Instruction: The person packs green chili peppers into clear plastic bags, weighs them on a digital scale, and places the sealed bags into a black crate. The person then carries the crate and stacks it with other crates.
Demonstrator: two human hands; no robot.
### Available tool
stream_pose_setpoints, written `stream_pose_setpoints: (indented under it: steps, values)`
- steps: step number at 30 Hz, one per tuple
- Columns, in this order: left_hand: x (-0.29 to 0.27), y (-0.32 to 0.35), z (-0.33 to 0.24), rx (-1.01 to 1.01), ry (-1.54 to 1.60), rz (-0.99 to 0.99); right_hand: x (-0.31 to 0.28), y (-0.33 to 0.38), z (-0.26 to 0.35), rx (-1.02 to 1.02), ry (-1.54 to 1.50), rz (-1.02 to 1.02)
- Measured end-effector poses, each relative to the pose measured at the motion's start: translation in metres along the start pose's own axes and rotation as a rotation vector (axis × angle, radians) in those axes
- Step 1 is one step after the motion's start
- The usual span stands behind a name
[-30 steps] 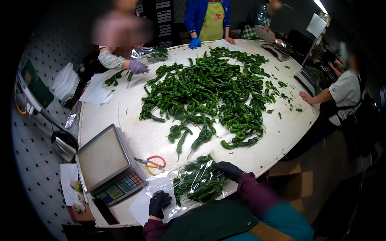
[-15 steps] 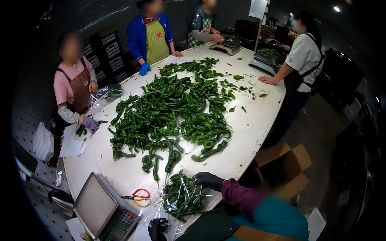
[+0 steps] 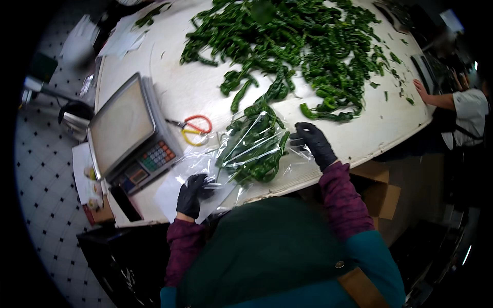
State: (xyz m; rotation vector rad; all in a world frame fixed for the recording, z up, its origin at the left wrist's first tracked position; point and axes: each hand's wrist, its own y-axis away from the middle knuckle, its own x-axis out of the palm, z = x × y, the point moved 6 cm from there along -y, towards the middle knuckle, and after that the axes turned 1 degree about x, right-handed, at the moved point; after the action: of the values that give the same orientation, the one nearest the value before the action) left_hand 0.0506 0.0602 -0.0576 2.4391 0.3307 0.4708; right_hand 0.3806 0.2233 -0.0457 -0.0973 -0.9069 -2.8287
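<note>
A clear plastic bag (image 3: 233, 154) lies near the table's front edge with green peppers (image 3: 257, 138) inside, glossy and wrinkled. My left hand (image 3: 192, 194), in a black glove, has its fingers curled on the bag's near left edge. Across from it my right hand (image 3: 316, 145), gloved in black too, pinches the film at the right side of the bag. A few peppers poke out toward the big loose heap of green peppers (image 3: 287, 43) beyond.
Left of the bag rest scissors (image 3: 195, 128) with red and yellow handles and a weighing scale (image 3: 131, 133) with a flat pan. The white table (image 3: 169, 66) has its edge close to me. A co-worker's hand (image 3: 421, 91) leans on the far right edge. A cardboard box (image 3: 380, 192) stands below, right.
My view has tilted down toward the bag, so most co-workers have left it. My right hand has shifted from the bag's upper part to its right side.
</note>
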Motion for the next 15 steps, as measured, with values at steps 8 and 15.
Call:
stream_pose_setpoints:
  steps: [8, 15]
  values:
    - [-0.019, 0.01, 0.015, -0.075, 0.084, -0.167, -0.012, 0.006, -0.019, 0.081, 0.158, -0.04]
    - [-0.019, 0.01, 0.021, -0.097, 0.238, -0.145, -0.008, 0.011, -0.029, 0.172, 0.152, -0.012]
